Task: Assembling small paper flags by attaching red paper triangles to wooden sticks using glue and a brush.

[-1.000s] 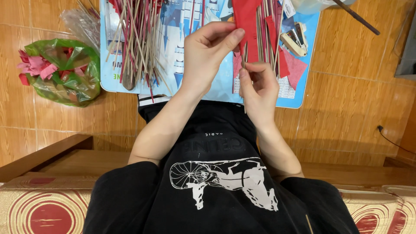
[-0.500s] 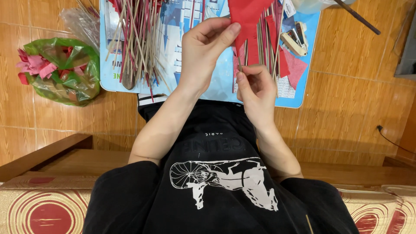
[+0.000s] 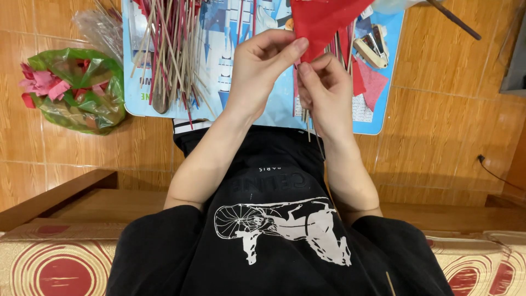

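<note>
My left hand (image 3: 260, 66) pinches the lower tip of a red paper triangle (image 3: 320, 22) between thumb and forefinger. My right hand (image 3: 323, 87) is closed beside it, fingertips at the same paper tip, and it grips a thin bamboo stick (image 3: 309, 129) that pokes out below the hand. Both hands hover above a blue printed mat (image 3: 230, 60) on the wooden floor. The top of the red paper runs out of the frame.
A pile of thin bamboo sticks (image 3: 175, 55) lies on the mat's left half. A metal stapler (image 3: 375, 46) and red paper pieces (image 3: 372, 82) lie at its right. A green plastic bag with pink scraps (image 3: 74, 90) sits at the left. A black cable (image 3: 496, 172) crosses the right.
The red paper has risen and swung right, with its tip now between both hands' fingertips. The right hand has closed in toward the left.
</note>
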